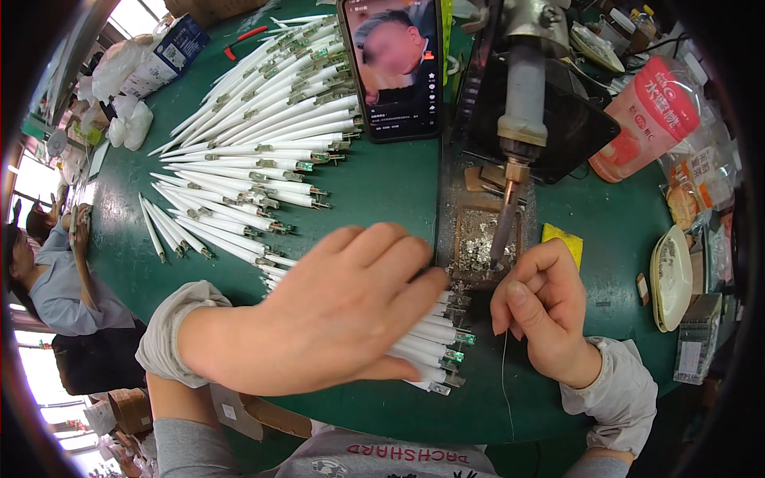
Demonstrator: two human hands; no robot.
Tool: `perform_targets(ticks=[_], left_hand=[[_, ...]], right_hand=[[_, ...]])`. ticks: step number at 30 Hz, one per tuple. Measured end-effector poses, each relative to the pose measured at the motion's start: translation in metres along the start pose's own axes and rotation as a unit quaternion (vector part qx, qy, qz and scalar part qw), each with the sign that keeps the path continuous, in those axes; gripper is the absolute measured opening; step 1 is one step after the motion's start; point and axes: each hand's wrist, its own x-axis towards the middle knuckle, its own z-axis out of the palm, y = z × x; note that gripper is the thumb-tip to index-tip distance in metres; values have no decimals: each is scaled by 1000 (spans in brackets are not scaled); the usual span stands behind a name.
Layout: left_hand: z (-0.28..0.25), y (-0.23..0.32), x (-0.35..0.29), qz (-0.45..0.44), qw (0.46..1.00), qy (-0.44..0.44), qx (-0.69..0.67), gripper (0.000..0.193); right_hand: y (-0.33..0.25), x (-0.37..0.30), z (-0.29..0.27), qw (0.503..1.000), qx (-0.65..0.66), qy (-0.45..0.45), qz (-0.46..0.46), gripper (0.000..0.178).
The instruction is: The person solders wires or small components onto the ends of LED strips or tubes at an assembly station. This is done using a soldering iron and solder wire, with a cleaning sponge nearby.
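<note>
My left hand (pixel 319 315) is slightly blurred and reaches over a near bundle of white pen-shaped sticks (pixel 426 350) with small circuit boards at their ends. Its thumb and fingers are apart, and I see nothing between them. At the right, my right hand (pixel 550 311) is closed in a pinch on a thin wire (pixel 505 382), which looks like solder and hangs down toward the table edge. Between and beyond the hands, a fixed soldering iron (pixel 510 207) points down over a metal tray (pixel 522 231) with silvery solder scraps.
A fan of many white sticks (pixel 263 119) covers the table's far left. A phone (pixel 394 68) stands upright behind. A yellow sponge (pixel 563 241), a pink bottle (pixel 649 119) and a pale dish (pixel 673 279) are at the right. Another person (pixel 72 279) sits at the left.
</note>
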Motion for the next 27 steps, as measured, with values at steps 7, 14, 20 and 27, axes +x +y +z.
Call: perform_targets(ticks=[7, 14, 20, 27], left_hand=[[1, 7, -22, -22, 989, -136, 60, 81], [8, 30, -43, 57, 980, -179, 61, 97], [31, 6, -47, -4, 996, -51, 73, 92], [28, 8, -32, 19, 999, -22, 25, 70]], right_hand=[[0, 1, 1, 1000, -18, 13, -7, 11], [1, -1, 2, 999, -24, 32, -2, 10], [4, 1, 3, 999, -19, 33, -1, 8], [4, 2, 3, 999, -17, 45, -16, 8]])
